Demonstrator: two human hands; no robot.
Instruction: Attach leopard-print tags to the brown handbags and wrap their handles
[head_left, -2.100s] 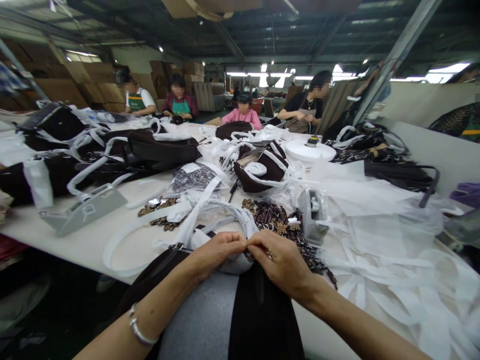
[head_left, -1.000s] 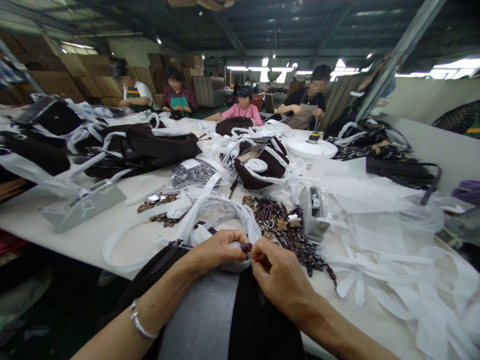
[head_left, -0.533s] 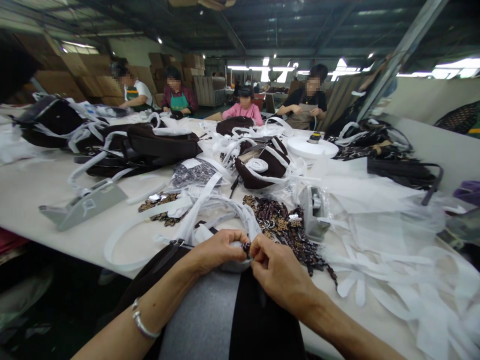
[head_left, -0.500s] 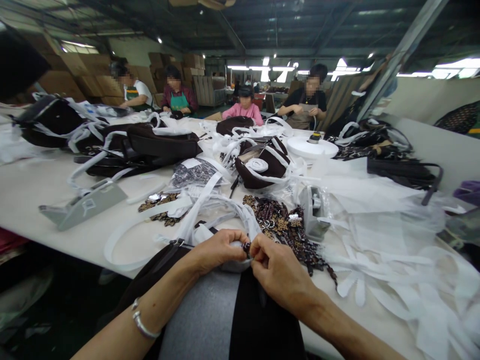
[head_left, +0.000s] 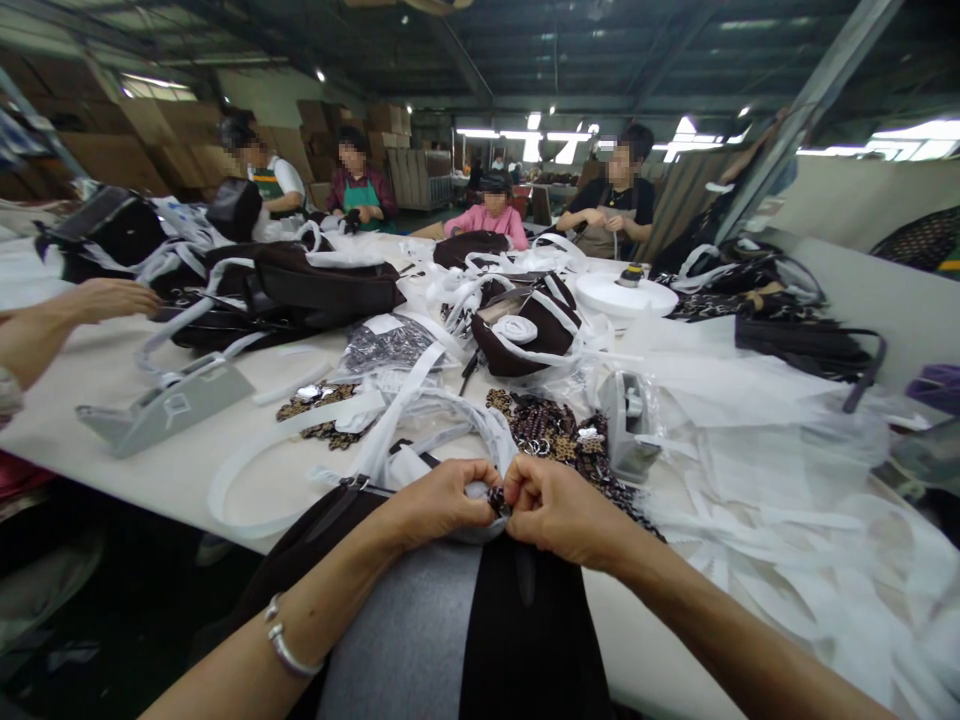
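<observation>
My left hand [head_left: 450, 498] pinches a small dark strap charm [head_left: 497, 501] between thumb and fingers. From the other side my right hand [head_left: 559, 508], fingers curled, grips the same dark piece; the fingertips nearly meet, hiding most of it. Just behind the hands is a bag handle [head_left: 491, 425] wrapped in white padding. It rises from a dark bag [head_left: 319, 545] with a buckle near its top edge, lying under my forearms. Below the hands a grey panel [head_left: 405, 620] borders black fabric. Beyond my right hand lies a heap of dark and brown charms [head_left: 562, 425].
Two grey tape dispensers [head_left: 184, 405] stand on the pale table. Dark bags [head_left: 322, 290] with white wrapping lie behind. White strips [head_left: 847, 560] spread at right. A co-worker's hand [head_left: 105, 300] reaches in from the left; several people work across the table.
A co-worker's arm has come in at the left, where a dark shape was. My right forearm has swung outward slightly; both hands stay on the charm.
</observation>
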